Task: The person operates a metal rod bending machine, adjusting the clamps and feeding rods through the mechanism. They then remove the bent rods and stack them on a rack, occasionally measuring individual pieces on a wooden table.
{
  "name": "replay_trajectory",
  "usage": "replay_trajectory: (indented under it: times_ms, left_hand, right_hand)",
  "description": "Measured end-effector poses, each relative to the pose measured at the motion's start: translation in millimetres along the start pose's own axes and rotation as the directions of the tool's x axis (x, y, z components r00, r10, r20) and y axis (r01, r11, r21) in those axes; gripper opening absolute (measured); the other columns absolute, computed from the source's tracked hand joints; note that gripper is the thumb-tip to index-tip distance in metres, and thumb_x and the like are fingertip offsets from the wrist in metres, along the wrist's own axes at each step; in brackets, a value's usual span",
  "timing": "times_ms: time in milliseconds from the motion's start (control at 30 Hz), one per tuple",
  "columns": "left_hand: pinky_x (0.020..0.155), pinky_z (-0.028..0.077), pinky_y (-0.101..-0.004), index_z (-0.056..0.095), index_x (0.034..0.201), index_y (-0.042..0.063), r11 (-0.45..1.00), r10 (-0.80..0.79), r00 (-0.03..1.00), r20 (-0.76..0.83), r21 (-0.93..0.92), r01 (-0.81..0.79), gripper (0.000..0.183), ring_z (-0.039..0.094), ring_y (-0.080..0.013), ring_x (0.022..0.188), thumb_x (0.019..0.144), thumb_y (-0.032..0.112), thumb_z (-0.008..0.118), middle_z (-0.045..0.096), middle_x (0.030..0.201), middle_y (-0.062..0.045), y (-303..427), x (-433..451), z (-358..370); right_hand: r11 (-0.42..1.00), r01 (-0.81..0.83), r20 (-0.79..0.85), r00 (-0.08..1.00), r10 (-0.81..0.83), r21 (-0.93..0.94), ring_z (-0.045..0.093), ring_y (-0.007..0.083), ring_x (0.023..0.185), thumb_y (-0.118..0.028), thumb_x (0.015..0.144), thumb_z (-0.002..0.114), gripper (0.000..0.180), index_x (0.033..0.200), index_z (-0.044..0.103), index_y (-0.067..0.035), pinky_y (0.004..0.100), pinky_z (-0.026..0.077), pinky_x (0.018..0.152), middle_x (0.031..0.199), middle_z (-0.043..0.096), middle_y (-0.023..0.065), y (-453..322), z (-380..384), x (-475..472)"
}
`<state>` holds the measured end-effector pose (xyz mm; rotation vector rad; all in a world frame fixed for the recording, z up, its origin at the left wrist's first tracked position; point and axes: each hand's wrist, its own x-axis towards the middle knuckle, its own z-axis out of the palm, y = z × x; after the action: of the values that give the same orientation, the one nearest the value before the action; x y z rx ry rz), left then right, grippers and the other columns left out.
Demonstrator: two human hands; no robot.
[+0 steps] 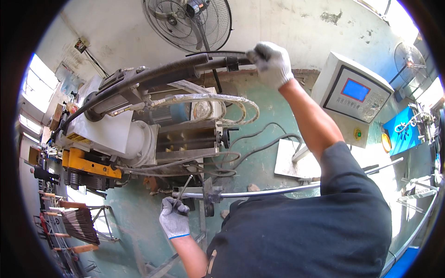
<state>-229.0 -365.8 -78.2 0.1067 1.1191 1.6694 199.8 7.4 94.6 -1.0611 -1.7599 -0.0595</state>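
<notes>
My left hand (175, 216), in a white knit glove with a blue cuff edge, grips a thin metal rod (184, 187) that points up and away from it. The hand is beside the near end of a long shiny metal tube (264, 191). My right hand (273, 65), also gloved, is closed at the right end of a dark bar (222, 64) on top of a large white-and-grey machine (100, 130). Blur and the glove hide exactly how its fingers meet the bar. A coil spring (170, 67) runs beside the bar.
A control cabinet (323, 100) with a lit screen stands right, above a white base plate (285, 160). Cables (255, 150) lie on the green floor. A pedestal fan (187, 21) stands by the wall. A rack of thin rods (80, 224) is lower left; another person (45, 174) is far left.
</notes>
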Motion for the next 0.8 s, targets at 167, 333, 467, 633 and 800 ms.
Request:
replay_trajectory:
  times_ms: [167, 333, 467, 633, 800]
  left_hand:
    - [0.073, 0.052, -0.0416, 0.072, 0.108, 0.012, 0.999, -0.028, 1.000, 0.009, -0.024, 0.028, 0.033, 0.059, -0.0221, 0.074, 0.113, 0.044, 0.076, 0.065, 0.088, -0.004, -5, -1, -10]
    - [0.072, 0.051, -0.0409, 0.074, 0.109, 0.012, 1.000, 0.019, 1.000, -0.006, -0.013, -0.019, 0.031, 0.060, -0.0226, 0.074, 0.114, 0.043, 0.075, 0.066, 0.088, -0.005, 5, -3, 2]
    - [0.072, 0.051, -0.0405, 0.074, 0.111, 0.012, 1.000, 0.014, 0.999, 0.042, -0.029, -0.013, 0.031, 0.060, -0.0226, 0.075, 0.114, 0.043, 0.075, 0.067, 0.086, -0.005, 15, -10, -2]
    - [0.071, 0.051, -0.0403, 0.074, 0.110, 0.012, 0.996, 0.014, 1.000, 0.002, -0.086, -0.014, 0.027, 0.060, -0.0227, 0.075, 0.113, 0.039, 0.077, 0.067, 0.088, -0.005, 36, -20, -85]
    - [0.069, 0.052, -0.0412, 0.074, 0.110, 0.011, 0.977, 0.111, 0.994, -0.004, -0.185, -0.110, 0.024, 0.061, -0.0234, 0.073, 0.114, 0.035, 0.076, 0.068, 0.091, -0.006, 75, -30, -184]
  right_hand:
    - [0.999, 0.027, -0.036, 0.999, -0.026, 0.028, 0.071, 0.0418, 0.081, -0.017, 0.103, 0.082, 0.016, 0.093, 0.077, -0.006, 0.0487, 0.059, 0.075, 0.085, 0.073, 0.0183, 4, 7, -3]
    - [0.996, 0.082, -0.072, 0.994, -0.080, 0.023, 0.069, 0.0377, 0.080, -0.013, 0.106, 0.080, 0.010, 0.104, 0.079, -0.003, 0.0442, 0.060, 0.078, 0.090, 0.074, 0.0196, 19, 12, 4]
    - [0.992, -0.085, 0.033, 0.996, 0.089, -0.094, 0.077, 0.0410, 0.097, -0.023, 0.105, 0.083, 0.016, 0.111, 0.084, -0.008, 0.0469, 0.062, 0.089, 0.104, 0.082, 0.0180, 33, 13, 17]
    - [0.972, -0.224, 0.128, 0.965, 0.230, -0.065, 0.080, 0.0375, 0.108, -0.037, 0.106, 0.084, 0.032, 0.125, 0.085, -0.012, 0.0447, 0.062, 0.099, 0.118, 0.085, 0.0179, 12, 14, 19]
    - [0.930, -0.098, -0.265, 0.964, 0.001, -0.353, 0.079, 0.0343, 0.124, -0.033, 0.106, 0.084, 0.047, 0.145, 0.077, -0.008, 0.0482, 0.062, 0.107, 0.140, 0.081, 0.0192, -13, 2, -6]
